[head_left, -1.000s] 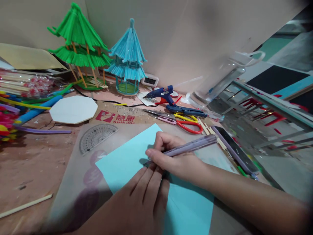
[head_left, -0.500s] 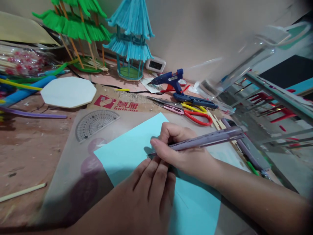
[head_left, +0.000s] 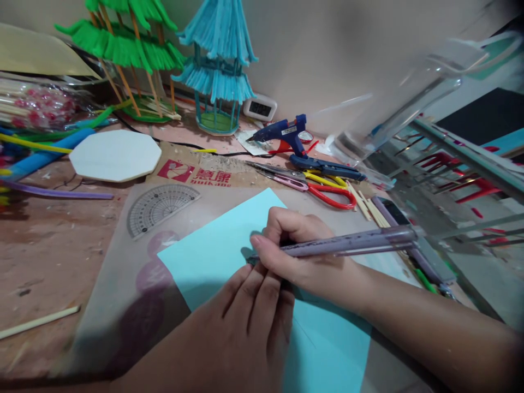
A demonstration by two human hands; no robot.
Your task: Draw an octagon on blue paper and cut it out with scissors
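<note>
A sheet of light blue paper (head_left: 221, 234) lies on a translucent sheet, with a thin drawn line in its lower part. My right hand (head_left: 303, 251) is closed around a purple-grey pen (head_left: 347, 242), its tip down on the paper by my left fingertips. The pen leans far over to the right. My left hand (head_left: 249, 311) rests flat on the paper with its fingers stretched out side by side; what lies under them is hidden. A clear protractor (head_left: 159, 210) lies left of the paper's upper corner.
Red-handled scissors (head_left: 331, 196), a blue glue gun (head_left: 284, 131) and a white clock (head_left: 260, 107) lie beyond the paper. A blue model pavilion (head_left: 221, 71) and a green one (head_left: 131, 54) stand behind a white octagonal board (head_left: 115, 155). A stick (head_left: 41, 321) lies left.
The pen's back end has dipped slightly lower, and my right hand has shifted a little with it. My left hand and the paper stay in place.
</note>
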